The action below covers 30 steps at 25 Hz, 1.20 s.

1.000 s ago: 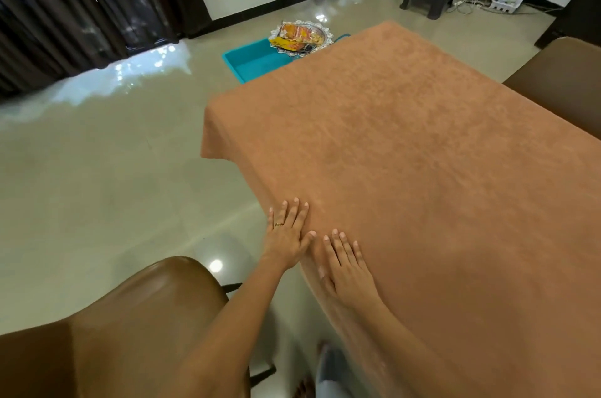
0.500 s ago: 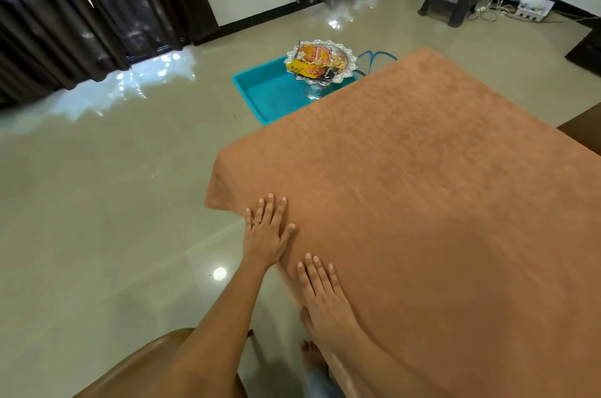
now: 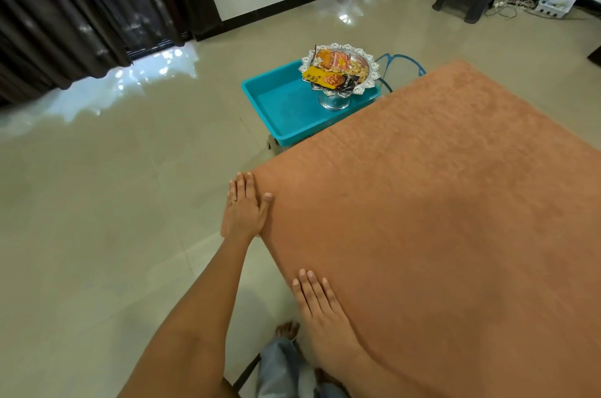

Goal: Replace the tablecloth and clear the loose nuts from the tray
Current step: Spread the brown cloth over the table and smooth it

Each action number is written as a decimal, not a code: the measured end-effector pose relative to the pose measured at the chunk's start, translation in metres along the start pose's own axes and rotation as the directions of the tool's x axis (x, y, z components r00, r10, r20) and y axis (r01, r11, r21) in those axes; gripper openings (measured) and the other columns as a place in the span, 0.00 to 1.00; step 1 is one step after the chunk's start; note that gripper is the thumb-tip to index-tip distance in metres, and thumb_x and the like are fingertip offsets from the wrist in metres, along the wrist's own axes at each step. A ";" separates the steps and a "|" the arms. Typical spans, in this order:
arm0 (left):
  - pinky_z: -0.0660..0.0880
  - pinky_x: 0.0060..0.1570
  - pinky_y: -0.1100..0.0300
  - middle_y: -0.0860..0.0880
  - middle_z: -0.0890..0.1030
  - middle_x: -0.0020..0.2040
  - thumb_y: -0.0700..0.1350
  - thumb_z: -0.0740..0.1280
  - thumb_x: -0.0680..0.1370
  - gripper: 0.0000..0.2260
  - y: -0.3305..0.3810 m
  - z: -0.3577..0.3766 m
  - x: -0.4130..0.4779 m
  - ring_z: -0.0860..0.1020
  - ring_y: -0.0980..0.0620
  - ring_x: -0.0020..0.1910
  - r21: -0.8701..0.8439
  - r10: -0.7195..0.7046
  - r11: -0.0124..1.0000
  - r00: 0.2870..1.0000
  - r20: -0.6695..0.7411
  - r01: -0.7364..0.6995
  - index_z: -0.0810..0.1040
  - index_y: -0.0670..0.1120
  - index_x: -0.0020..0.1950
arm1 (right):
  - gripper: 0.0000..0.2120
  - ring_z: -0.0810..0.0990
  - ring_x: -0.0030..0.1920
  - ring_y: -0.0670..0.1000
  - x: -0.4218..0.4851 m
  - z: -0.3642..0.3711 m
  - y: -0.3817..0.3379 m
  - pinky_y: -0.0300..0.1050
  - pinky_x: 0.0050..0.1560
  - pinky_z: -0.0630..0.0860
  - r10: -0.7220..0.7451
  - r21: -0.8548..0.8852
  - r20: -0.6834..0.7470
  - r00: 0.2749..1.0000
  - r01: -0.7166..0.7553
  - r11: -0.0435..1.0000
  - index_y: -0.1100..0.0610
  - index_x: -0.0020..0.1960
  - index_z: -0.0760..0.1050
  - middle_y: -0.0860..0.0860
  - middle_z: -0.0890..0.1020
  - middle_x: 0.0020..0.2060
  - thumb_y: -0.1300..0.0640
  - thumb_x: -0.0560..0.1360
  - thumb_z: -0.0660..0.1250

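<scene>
The left grip (image 3: 245, 207) lay released and flat, fingers straight and close together, at the near corner of the tablecloth (image 3: 439, 218). Its thumb rested on the cloth's top and its fingers lay along the corner's edge; it grasped nothing. The right grip (image 3: 320, 303) was also released, palm down with straight fingers on the cloth, just inside the same edge and nearer the person.

The orange-brown tablecloth was spread smooth over the desk, which was hidden beneath it. The silver tray (image 3: 374, 70), scallop-rimmed on a pedestal, stood off the desk in a teal tub (image 3: 279, 104) beyond the far corner. It held an orange packet (image 3: 328, 59), a yellow-and-black packet (image 3: 325, 79) and loose pale nuts (image 3: 357, 69) beside them. A bare foot (image 3: 286, 329) stood on the glossy floor (image 3: 97, 218) below the right grip.
</scene>
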State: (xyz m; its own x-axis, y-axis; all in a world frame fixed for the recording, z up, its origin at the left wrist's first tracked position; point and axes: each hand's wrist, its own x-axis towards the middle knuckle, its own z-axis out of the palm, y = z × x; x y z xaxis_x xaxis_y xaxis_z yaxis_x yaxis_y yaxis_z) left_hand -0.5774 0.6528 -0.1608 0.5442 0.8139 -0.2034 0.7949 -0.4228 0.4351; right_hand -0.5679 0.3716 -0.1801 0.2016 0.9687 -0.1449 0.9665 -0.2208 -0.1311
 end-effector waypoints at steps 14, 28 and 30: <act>0.65 0.69 0.53 0.46 0.74 0.68 0.69 0.46 0.77 0.34 -0.066 -0.039 0.076 0.71 0.49 0.67 -0.505 -0.005 0.794 0.834 0.551 0.338 0.74 0.49 0.68 | 0.32 0.49 0.77 0.54 0.250 -0.055 0.004 0.53 0.75 0.43 0.263 0.207 -0.145 0.954 -0.231 0.951 0.62 0.76 0.53 0.57 0.54 0.76 0.45 0.78 0.48; 0.59 0.71 0.55 0.48 0.67 0.73 0.54 0.50 0.83 0.21 -0.033 -0.059 0.092 0.65 0.50 0.72 -0.343 0.213 0.927 0.965 0.155 -0.150 0.65 0.49 0.73 | 0.28 0.52 0.76 0.54 0.235 -0.050 0.004 0.54 0.75 0.47 0.360 0.172 -0.216 0.908 -0.328 0.929 0.60 0.76 0.57 0.57 0.57 0.75 0.48 0.79 0.49; 0.49 0.75 0.48 0.49 0.57 0.77 0.56 0.46 0.82 0.23 -0.012 -0.042 0.086 0.56 0.49 0.76 -0.105 0.305 0.952 0.907 0.290 -0.287 0.55 0.52 0.77 | 0.29 0.52 0.76 0.53 0.224 -0.047 0.012 0.53 0.75 0.46 0.434 0.179 -0.205 0.877 -0.402 0.898 0.58 0.76 0.57 0.57 0.58 0.75 0.47 0.79 0.49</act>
State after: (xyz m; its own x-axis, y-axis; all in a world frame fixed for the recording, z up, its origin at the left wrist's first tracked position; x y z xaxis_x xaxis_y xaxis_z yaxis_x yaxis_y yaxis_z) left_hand -0.5511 0.7441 -0.1467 0.8140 0.4938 -0.3059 0.5728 -0.5945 0.5644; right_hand -0.5039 0.5909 -0.1679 0.6288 0.7774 0.0169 0.7581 -0.6081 -0.2354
